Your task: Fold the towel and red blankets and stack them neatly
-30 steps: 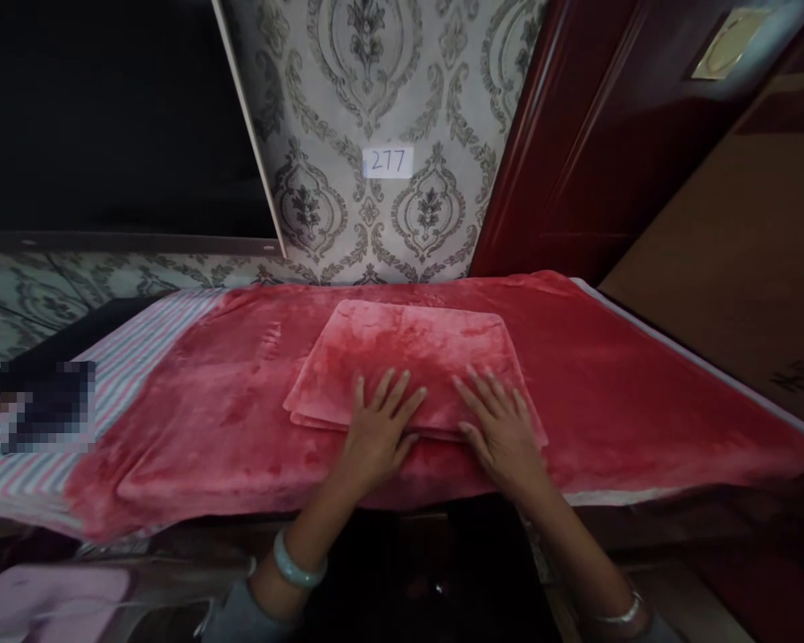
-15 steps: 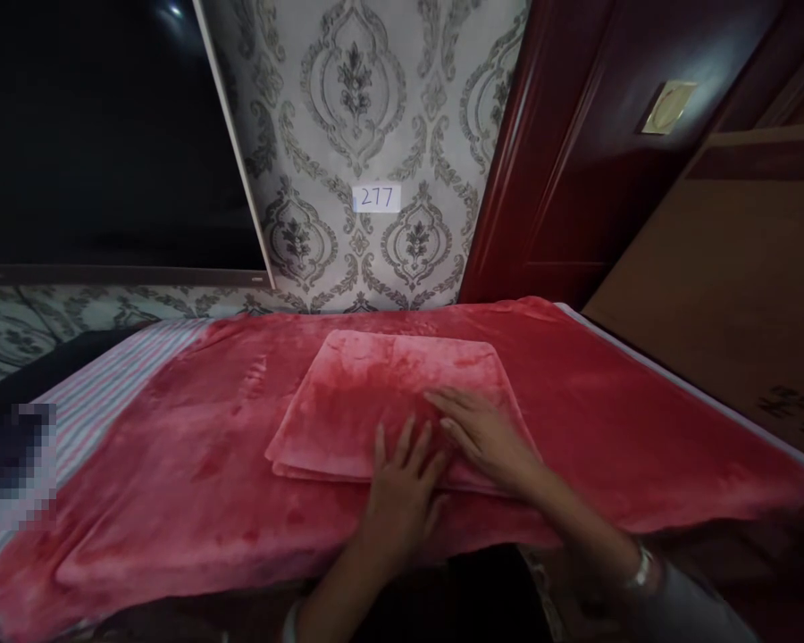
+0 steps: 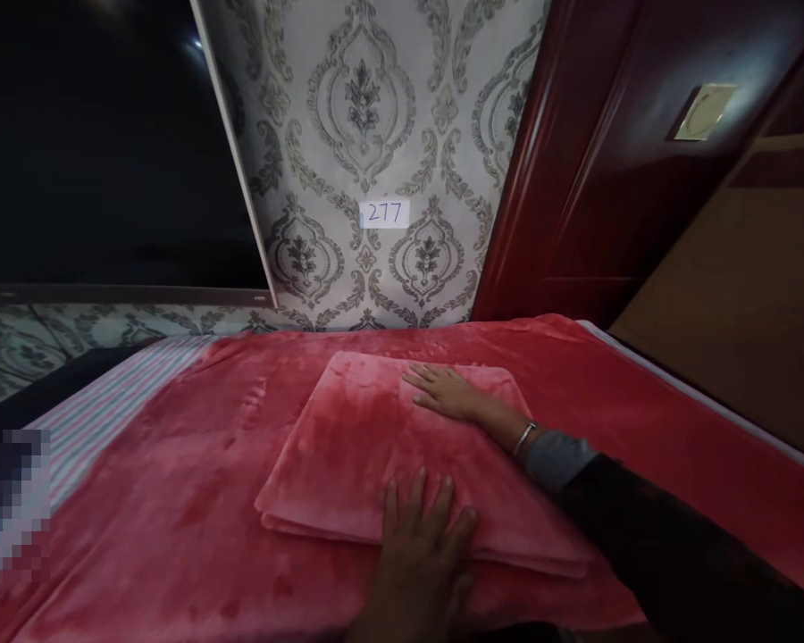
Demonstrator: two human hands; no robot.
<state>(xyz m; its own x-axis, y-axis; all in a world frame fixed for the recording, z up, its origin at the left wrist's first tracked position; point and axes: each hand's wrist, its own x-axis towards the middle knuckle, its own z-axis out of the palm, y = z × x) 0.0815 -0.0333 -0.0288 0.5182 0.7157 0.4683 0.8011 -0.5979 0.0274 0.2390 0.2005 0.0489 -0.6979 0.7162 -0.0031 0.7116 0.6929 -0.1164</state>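
A folded pinkish-red plush blanket (image 3: pixel 348 438) lies flat in front of me, its layered edge showing along the near side. My right hand (image 3: pixel 446 391) rests palm down on its far part, fingers stretched out to the left. Across the near edge lies my left hand (image 3: pixel 422 536), fingers spread on the plush and pointing away from me. Neither hand grips anything. Beneath the folded piece, a larger red plush cover (image 3: pixel 194 500) spreads over the surface.
A striped cloth (image 3: pixel 127 384) shows at the left from under the red cover. Behind stand a dark television (image 3: pixel 107 161), a patterned wall with a paper label (image 3: pixel 384 213) reading 277, and a dark red wooden panel (image 3: pixel 590 179). A large brown board (image 3: pixel 743 295) leans at the right.
My right hand has slid away from me to the blanket's far part. My left hand stays at its near edge. The view has shifted, and the blanket appears larger and lower.
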